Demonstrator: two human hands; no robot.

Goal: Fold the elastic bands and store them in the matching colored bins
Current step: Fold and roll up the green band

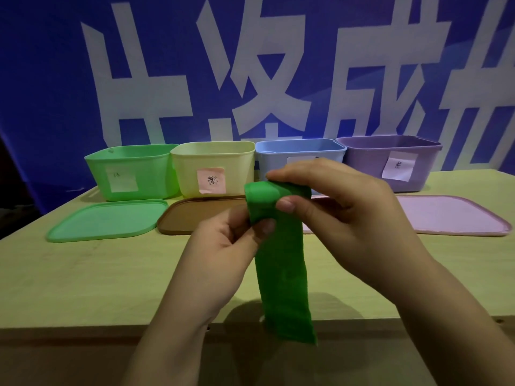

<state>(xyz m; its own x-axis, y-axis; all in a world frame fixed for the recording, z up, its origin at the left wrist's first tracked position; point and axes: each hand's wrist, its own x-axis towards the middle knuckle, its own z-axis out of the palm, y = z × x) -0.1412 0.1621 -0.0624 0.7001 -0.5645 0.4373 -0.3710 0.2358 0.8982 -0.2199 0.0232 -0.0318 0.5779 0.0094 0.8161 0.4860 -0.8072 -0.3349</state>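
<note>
Overhead, blue banner (pixel 278 65) — below, pale wooden table (pixel 97 274), both hands' grip around green band (pixel 281 260)

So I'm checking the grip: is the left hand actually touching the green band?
Touching. The head view shows the left hand pinching the green band at its left edge, thumb pressed against the fabric below the rolled top.

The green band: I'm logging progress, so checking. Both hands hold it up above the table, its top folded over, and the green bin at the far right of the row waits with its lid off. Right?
One slip: the green bin stands at the far left of the row, not the right; the purple bin is at the right end. The head view shows this. Otherwise right: the left hand and right hand hold the green band, folded at top, and the green lid lies off.
</note>
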